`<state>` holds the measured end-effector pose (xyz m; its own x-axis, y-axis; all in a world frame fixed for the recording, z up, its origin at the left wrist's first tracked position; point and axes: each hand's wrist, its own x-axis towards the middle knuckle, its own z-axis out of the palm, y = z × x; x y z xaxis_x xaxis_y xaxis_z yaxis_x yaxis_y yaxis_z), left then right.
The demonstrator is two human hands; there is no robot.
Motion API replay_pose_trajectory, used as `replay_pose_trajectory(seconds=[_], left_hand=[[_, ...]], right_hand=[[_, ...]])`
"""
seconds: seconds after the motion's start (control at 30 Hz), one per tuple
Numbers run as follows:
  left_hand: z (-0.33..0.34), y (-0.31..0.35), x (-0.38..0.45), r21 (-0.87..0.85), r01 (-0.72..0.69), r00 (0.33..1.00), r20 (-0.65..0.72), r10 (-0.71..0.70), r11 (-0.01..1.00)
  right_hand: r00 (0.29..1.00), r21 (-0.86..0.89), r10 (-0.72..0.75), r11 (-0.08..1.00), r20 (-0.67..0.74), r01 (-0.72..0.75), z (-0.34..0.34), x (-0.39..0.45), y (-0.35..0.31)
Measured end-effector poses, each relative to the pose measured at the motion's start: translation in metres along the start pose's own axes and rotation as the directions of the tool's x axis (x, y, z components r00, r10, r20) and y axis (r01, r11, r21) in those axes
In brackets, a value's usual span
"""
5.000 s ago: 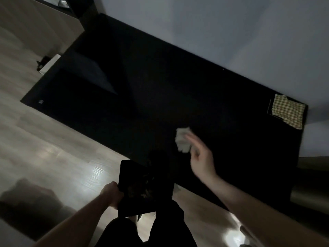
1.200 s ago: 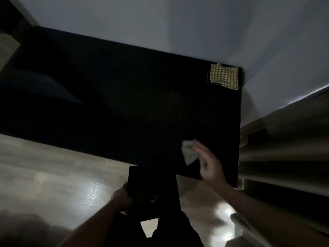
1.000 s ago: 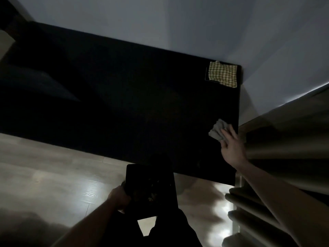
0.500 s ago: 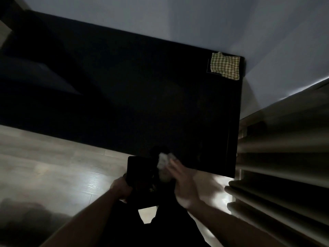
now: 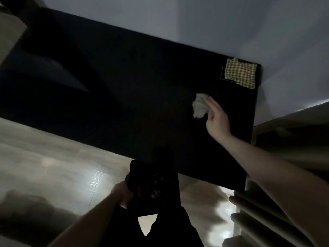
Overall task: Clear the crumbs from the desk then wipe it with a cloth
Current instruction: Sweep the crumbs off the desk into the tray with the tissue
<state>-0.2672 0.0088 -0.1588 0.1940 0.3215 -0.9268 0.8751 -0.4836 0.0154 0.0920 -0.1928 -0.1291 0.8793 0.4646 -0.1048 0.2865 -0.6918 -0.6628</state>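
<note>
Now reaching out over the far right part of the black desk (image 5: 124, 90), where half a second ago hovering at the near edge above the tray (image 5: 153, 186). Right hand (image 5: 216, 120) pinching a crumpled pale tissue (image 5: 200, 106) against the desk top, fingers closed on it. Left hand (image 5: 122, 193) gripping the tray's left edge, holding it just below the desk's near edge as before. Lying in the tray, a few pale crumbs (image 5: 156, 184), barely showing in the dim light. Resting at the far right corner, the checked cloth (image 5: 239, 73), untouched. Crumbs on the desk itself too dark to make out.
</note>
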Motion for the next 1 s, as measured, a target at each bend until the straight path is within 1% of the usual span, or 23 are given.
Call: replay_pose_trajectory(seconds=[0.1, 0.17, 0.23, 0.3, 0.33, 0.37, 0.43, 0.5, 0.57, 0.67, 0.73, 0.8, 0.83, 0.87, 0.93, 1.0], left_hand=[[0.000, -0.005, 0.008, -0.021, 0.036, 0.999, -0.002, -0.036, 0.999], [-0.001, -0.006, 0.013, -0.018, 0.052, 0.999, -0.012, -0.052, 0.998], [0.000, -0.008, 0.018, -0.022, 0.062, 0.998, -0.018, -0.063, 0.998], [0.000, -0.011, 0.022, -0.034, 0.067, 0.998, -0.017, -0.068, 0.997], [0.001, -0.012, 0.024, -0.042, 0.068, 0.997, -0.022, -0.069, 0.997], [0.000, -0.013, 0.025, -0.045, 0.072, 0.997, -0.022, -0.073, 0.996], [-0.001, -0.014, 0.026, -0.053, 0.077, 0.997, -0.024, -0.078, 0.996], [-0.002, -0.012, 0.025, -0.060, 0.081, 0.996, -0.019, -0.082, 0.995], [-0.003, -0.010, 0.022, -0.071, 0.085, 0.996, -0.023, -0.087, 0.994], [-0.005, -0.005, 0.014, -0.093, 0.086, 0.996, -0.010, -0.088, 0.992], [-0.004, -0.006, 0.013, -0.118, 0.093, 0.996, 0.010, -0.093, 0.989], [-0.003, -0.009, 0.015, -0.159, 0.095, 0.995, 0.028, -0.092, 0.983], [-0.002, -0.010, 0.016, -0.169, 0.095, 0.995, 0.036, -0.090, 0.981], [-0.001, -0.009, 0.016, -0.161, 0.089, 0.996, 0.042, -0.083, 0.983], [-0.003, -0.006, 0.011, -0.127, 0.075, 0.997, 0.036, -0.071, 0.989], [-0.006, -0.001, 0.003, -0.099, 0.065, 0.998, 0.025, -0.063, 0.993]], right_hand=[[0.996, -0.047, 0.083, 0.995, -0.019, -0.084, 0.001, 0.065, 0.004], [0.993, -0.126, 0.110, 0.987, 0.047, -0.103, 0.010, 0.098, 0.003], [0.976, -0.271, 0.180, 0.952, 0.124, -0.142, 0.024, 0.118, -0.003], [0.958, -0.419, 0.251, 0.891, 0.135, -0.175, 0.042, 0.127, -0.014], [0.960, -0.453, 0.243, 0.877, 0.137, -0.157, 0.049, 0.128, -0.021], [0.968, -0.467, 0.204, 0.877, 0.145, -0.115, 0.057, 0.125, -0.029], [0.984, -0.452, 0.046, 0.891, 0.175, 0.038, 0.071, 0.108, -0.038], [0.963, -0.398, -0.119, 0.893, 0.241, 0.210, 0.082, 0.080, -0.042], [0.916, -0.315, -0.246, 0.884, 0.317, 0.346, 0.092, 0.040, -0.042], [0.812, -0.133, -0.402, 0.859, 0.424, 0.495, 0.105, -0.039, -0.034], [0.737, 0.040, -0.501, 0.838, 0.453, 0.545, 0.114, -0.098, -0.025], [0.683, 0.151, -0.549, 0.820, 0.483, 0.552, 0.118, -0.151, -0.018], [0.667, 0.177, -0.546, 0.823, 0.507, 0.539, 0.116, -0.169, -0.016], [0.667, 0.206, -0.534, 0.836, 0.519, 0.509, 0.110, -0.180, -0.015], [0.715, 0.297, -0.494, 0.869, 0.494, 0.395, 0.094, -0.182, -0.020], [0.796, 0.398, -0.425, 0.881, 0.431, 0.255, 0.074, -0.167, -0.018]])
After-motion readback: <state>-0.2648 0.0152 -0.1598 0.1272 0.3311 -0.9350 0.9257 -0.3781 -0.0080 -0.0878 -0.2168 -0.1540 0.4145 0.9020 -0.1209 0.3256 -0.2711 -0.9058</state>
